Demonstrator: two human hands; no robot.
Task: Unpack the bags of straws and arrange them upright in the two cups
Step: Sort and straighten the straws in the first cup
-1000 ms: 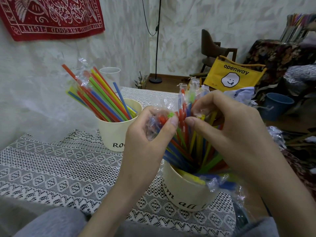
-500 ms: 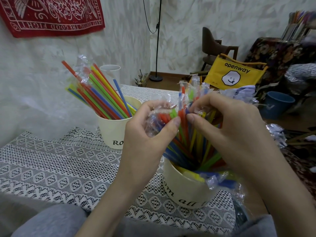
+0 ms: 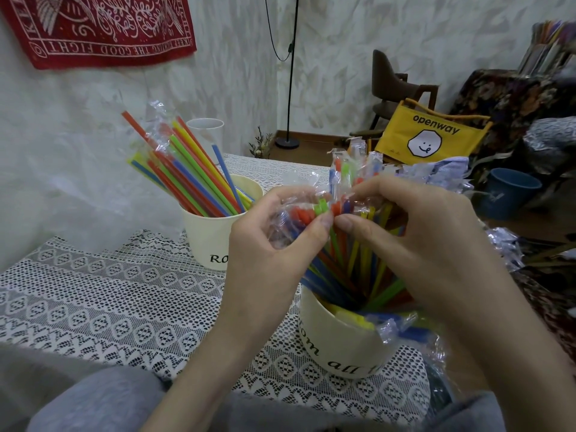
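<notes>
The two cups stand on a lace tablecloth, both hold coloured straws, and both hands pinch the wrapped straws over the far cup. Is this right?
Not quite. The head view shows the left hand and right hand pinching the wrapped straws over the near cup, not the far cup. The rest, including the lace tablecloth, is right.

The yellow chair back (image 3: 431, 136) reads "openway". The near cup (image 3: 339, 353) shows "om all"; the far cup (image 3: 212, 244) "RO". The red wall hanging's (image 3: 103, 29) lettering appears mirrored.
</notes>
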